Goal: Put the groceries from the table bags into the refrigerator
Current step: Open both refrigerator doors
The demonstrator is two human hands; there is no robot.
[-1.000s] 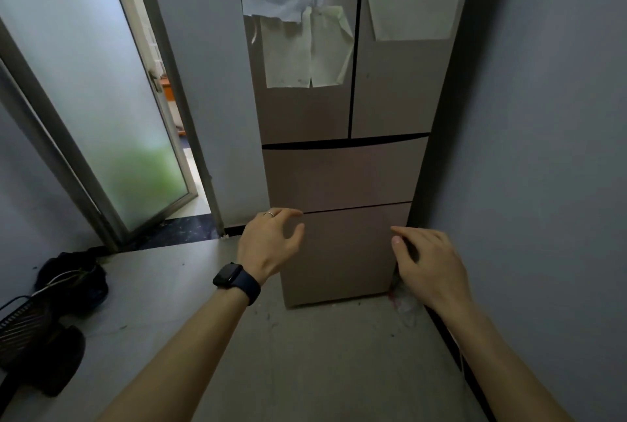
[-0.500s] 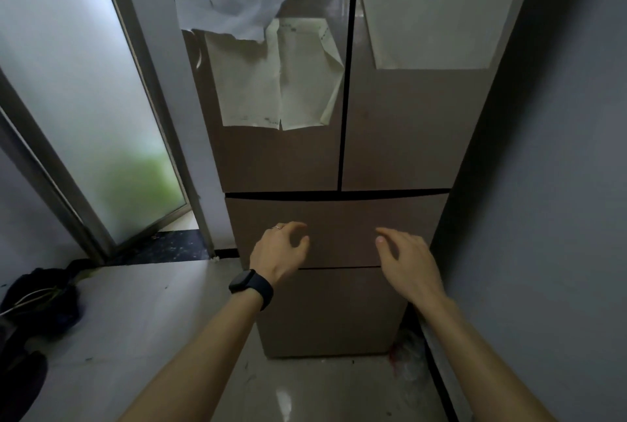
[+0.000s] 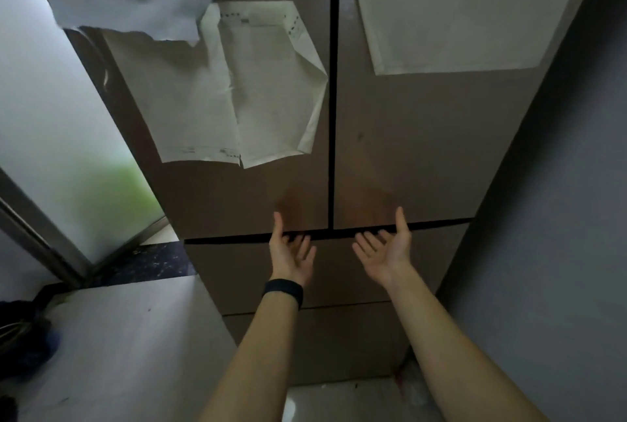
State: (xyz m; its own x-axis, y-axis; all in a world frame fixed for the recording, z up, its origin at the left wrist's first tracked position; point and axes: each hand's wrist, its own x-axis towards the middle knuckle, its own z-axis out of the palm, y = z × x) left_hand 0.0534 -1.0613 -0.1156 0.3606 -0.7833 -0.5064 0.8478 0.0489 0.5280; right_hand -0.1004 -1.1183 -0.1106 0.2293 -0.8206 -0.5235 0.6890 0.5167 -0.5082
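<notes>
Brown refrigerator (image 3: 407, 157), doors shut and hung with papers (image 3: 237, 99), fills more of our view than half a second ago; our left hand (image 3: 291, 253) and right hand (image 3: 386, 252), now palms up, fingers loose and empty, sit at the seam under its upper doors; frosted glass door (image 3: 51, 133) left, grey wall (image 3: 559, 218) right.

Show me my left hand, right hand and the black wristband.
left hand (image 3: 291, 257): head view, on the palm.
right hand (image 3: 386, 253): head view, on the palm.
black wristband (image 3: 283, 290): head view, middle of the strap.

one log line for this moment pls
refrigerator: upper doors closed | left hand: palm up, empty, fingers at gap under upper doors | right hand: same | groceries: none in view
</notes>
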